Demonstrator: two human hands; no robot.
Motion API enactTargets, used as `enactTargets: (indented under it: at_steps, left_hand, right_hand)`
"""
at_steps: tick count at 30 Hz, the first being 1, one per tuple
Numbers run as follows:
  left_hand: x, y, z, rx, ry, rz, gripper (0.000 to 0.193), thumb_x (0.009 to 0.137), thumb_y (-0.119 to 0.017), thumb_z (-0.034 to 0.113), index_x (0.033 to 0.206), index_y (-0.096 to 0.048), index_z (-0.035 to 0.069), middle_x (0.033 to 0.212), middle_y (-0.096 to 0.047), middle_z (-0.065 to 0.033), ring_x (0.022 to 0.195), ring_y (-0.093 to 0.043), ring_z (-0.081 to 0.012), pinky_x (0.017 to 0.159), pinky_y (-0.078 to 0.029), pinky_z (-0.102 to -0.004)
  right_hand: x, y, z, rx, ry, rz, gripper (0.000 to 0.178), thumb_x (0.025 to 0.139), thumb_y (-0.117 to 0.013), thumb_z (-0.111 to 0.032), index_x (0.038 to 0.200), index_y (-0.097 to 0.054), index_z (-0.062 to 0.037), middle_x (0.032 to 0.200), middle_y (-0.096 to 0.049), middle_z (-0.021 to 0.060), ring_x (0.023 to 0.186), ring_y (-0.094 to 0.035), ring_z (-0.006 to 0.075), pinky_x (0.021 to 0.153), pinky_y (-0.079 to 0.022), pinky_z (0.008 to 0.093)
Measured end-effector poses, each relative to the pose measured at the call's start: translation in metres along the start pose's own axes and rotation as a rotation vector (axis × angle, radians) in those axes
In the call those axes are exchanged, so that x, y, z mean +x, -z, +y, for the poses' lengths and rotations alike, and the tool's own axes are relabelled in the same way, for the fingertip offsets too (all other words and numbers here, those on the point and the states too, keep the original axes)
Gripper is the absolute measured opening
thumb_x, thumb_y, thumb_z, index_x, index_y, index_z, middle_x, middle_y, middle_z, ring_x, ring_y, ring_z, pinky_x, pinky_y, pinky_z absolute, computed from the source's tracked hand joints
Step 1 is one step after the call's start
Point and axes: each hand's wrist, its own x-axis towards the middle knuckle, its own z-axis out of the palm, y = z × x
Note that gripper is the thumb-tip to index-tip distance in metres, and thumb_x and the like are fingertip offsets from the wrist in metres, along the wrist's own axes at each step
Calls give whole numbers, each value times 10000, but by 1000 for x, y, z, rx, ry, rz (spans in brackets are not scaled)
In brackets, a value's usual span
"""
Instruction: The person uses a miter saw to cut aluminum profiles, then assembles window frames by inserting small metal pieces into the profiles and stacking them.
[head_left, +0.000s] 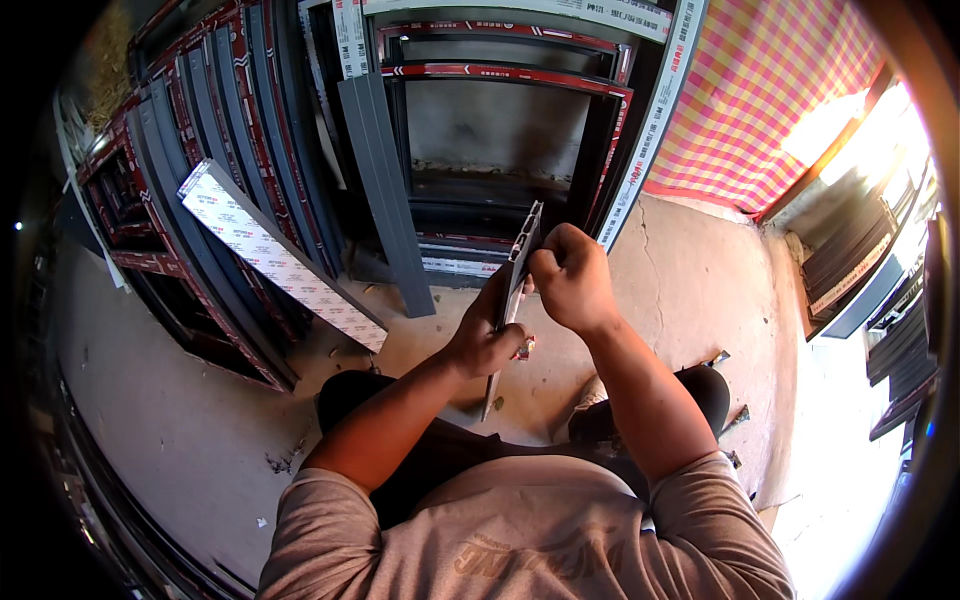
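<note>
Upright in front of me is a narrow metal profile strip (pixel 522 240), seen nearly edge-on, with a hollow, ribbed end at its top. My left hand (pixel 488 335) is wrapped around its middle, thumb on the near face. Close against its upper right edge is my right hand (pixel 575 275), closed with fingers curled in. What lies between those fingers is hidden. A small red and white scrap (pixel 525 348) shows beside my left thumb; whether it touches the strip I cannot tell.
Dark window frames (pixel 500 72) with red and white tape stand ahead, a grey panel (pixel 385 190) leaning on them. More frames (pixel 190 300) and a white film-covered board (pixel 285 255) lean at left. A checked curtain (pixel 760 100) hangs right. Small offcuts (pixel 735 418) lie on the floor.
</note>
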Motion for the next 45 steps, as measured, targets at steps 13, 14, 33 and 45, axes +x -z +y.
enactTargets:
  at_steps: [13, 14, 33, 45]
  left_hand:
    - [0, 29, -17, -70, -9, 20, 583, 804, -597, 53, 1383, -531, 58, 1254, -567, -48, 1154, -542, -184, 1098, -423, -347]
    - [-6, 33, -38, 12, 25, -13, 572, 801, -593, 51, 1370, -533, 55, 1247, -570, -56, 1155, -544, -194, 1098, -425, -353]
    - [-2, 9, 58, -182, -179, 209, 861, 840, -675, 259, 1557, -350, -88, 1223, -572, -121, 1097, -569, -221, 1062, -457, -409]
    - [-42, 131, 246, -436, -643, 160, 881, 858, -622, 226, 1605, -274, -85, 1455, -500, -246, 1403, -476, -389, 1257, -292, -584]
  right_hand:
    - [-74, 23, 350, -732, -710, -55, 553, 963, -642, -435, 1275, -661, 22, 1200, -718, 317, 1138, -709, 432, 1014, -552, 492]
    - [-80, 22, 381, -721, -718, 57, 526, 977, -629, -405, 1272, -642, 30, 1200, -710, 335, 1122, -714, 434, 1011, -556, 488]
    - [-84, -20, 40, -233, 316, -256, 185, 901, -721, -192, 1049, -702, -82, 941, -733, 122, 942, -720, 339, 873, -553, 483]
    - [-38, 155, 129, -790, 505, 146, 80, 849, -690, -109, 927, -708, -117, 833, -633, 88, 891, -631, 330, 843, -487, 479]
